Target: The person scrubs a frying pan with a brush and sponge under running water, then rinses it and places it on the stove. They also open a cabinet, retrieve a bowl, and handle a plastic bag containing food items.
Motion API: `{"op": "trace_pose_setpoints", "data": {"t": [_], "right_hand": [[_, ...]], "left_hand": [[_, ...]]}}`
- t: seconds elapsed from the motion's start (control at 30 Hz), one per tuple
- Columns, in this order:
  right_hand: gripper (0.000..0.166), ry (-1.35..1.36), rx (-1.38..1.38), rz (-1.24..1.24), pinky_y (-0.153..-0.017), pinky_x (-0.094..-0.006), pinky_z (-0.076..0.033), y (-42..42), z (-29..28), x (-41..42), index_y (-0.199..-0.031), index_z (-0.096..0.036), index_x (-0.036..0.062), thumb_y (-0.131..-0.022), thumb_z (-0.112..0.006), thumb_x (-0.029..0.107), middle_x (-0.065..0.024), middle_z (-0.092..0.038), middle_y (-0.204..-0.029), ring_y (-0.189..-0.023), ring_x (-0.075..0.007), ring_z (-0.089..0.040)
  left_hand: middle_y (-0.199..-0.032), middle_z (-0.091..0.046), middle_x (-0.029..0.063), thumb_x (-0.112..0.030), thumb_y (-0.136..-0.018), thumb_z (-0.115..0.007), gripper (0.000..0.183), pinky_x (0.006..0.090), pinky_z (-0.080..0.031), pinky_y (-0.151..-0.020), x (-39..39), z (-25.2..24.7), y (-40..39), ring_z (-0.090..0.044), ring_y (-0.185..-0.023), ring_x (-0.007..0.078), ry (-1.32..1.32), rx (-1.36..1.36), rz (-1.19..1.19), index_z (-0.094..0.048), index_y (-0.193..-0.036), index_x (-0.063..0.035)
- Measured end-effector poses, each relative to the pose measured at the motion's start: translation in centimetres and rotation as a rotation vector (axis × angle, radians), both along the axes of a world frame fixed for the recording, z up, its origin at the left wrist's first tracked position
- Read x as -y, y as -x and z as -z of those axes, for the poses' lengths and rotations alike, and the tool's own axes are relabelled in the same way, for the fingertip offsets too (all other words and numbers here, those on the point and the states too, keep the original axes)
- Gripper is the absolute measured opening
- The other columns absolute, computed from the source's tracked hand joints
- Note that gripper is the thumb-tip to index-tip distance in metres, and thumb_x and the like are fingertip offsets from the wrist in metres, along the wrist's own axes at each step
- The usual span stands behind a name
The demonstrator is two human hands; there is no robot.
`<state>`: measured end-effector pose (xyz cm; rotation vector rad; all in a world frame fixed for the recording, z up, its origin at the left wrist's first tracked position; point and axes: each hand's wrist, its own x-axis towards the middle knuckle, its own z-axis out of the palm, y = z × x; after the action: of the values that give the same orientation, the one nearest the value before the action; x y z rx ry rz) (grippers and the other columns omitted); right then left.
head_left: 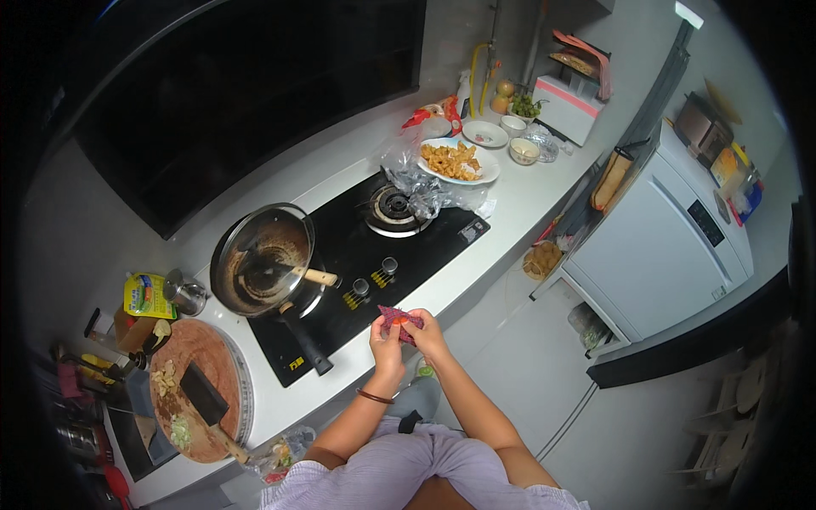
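Between my two hands is a small dark red, patterned cloth point(398, 319), held just in front of the counter's edge. My left hand point(386, 347) grips its left side and my right hand point(427, 335) its right side, with both thumbs pressed on top. Beyond them lies a black glass gas hob point(344, 255) with two knobs. On its left burner sits a browned wok point(255, 280) with a black handle, a glass lid point(277, 236) and a wooden-handled utensil point(315, 275) over it. The right burner point(395, 203) bears no pan.
A round chopping board point(204, 344) at the left carries a cleaver point(204, 392) and chopped pieces. Clear plastic bags point(421, 185) crowd the right burner beside a plate of fried food point(491, 169). Bowls point(524, 152) stand further back. A white appliance point(656, 248) is at the right.
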<state>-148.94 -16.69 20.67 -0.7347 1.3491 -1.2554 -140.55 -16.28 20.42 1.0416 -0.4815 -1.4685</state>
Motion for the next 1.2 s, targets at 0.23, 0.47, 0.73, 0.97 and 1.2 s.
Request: {"op": "trace_pose_setpoints", "data": {"t": [0.23, 0.47, 0.73, 0.97, 1.2], "right_hand": [[0.022, 0.048, 0.083, -0.045, -0.077, -0.0255, -0.045, 6.7, 0.9, 7.1, -0.105, -0.049, -0.0003, -0.085, -0.055, 0.007, -0.0062, -0.057, -0.094, -0.086, -0.0122, -0.054], [0.027, 0.038, -0.187, -0.214, -0.086, -0.0252, -0.043, 17.3, 2.3, 15.8, -0.11, -0.052, 0.0025, -0.083, -0.054, 0.003, -0.0056, -0.059, -0.102, -0.094, -0.0127, -0.055], [0.025, 0.031, -0.088, -0.036, -0.082, -0.0238, -0.041, 28.3, -0.2, 21.4, -0.107, -0.054, 0.0034, -0.082, -0.053, 0.004, -0.004, -0.059, -0.098, -0.09, -0.0115, -0.054], [0.026, -0.151, 0.072, 0.093, -0.081, -0.0227, -0.04, 35.6, -1.1, 25.0, -0.106, -0.055, 0.0079, -0.08, -0.053, 0.012, -0.002, -0.058, -0.102, -0.093, -0.01, -0.053], [0.031, -0.133, 0.215, 0.014, -0.086, -0.0253, -0.042, 41.8, 1.7, 32.6, -0.111, -0.051, 0.0032, -0.08, -0.055, 0.01, -0.005, -0.057, -0.102, -0.094, -0.0122, -0.054]], "left_hand": [[-0.105, -0.048, 0.0086, 0.002, -0.081, -0.054, 0.023, 0.028, -0.044, -0.083, 8.4, 1.7, 5.7, -0.052, -0.096, 0.0166, 0.233, 0.357, -0.003, -0.051, -0.104, 0.0013], [-0.114, -0.048, 0.0153, 0.002, -0.07, -0.056, 0.029, 0.0382, -0.032, -0.095, 15.7, 1.5, 10.4, -0.045, -0.107, 0.0319, 0.431, 1.045, -0.044, -0.055, -0.098, -0.0031], [-0.124, -0.039, 0.0178, 0.006, -0.063, -0.05, 0.052, 0.0443, -0.02, -0.102, 21.2, -0.1, 14.2, -0.033, -0.117, 0.0372, 0.367, 1.323, 0.001, -0.047, -0.114, -0.0033], [-0.115, -0.048, 0.0097, 0.009, -0.078, -0.044, 0.043, 0.0273, -0.038, -0.092, 26.1, -1.2, 19.1, -0.049, -0.106, 0.0172, 0.337, 0.647, 0.09, -0.04, -0.12, -0.0021], [-0.104, -0.056, 0.0076, -0.002, -0.085, -0.046, 0.029, 0.0266, -0.046, -0.082, 31.3, -2.6, 26.6, -0.057, -0.095, 0.0172, -0.146, 0.002, 0.06, -0.042, -0.113, -0.0052]]}}
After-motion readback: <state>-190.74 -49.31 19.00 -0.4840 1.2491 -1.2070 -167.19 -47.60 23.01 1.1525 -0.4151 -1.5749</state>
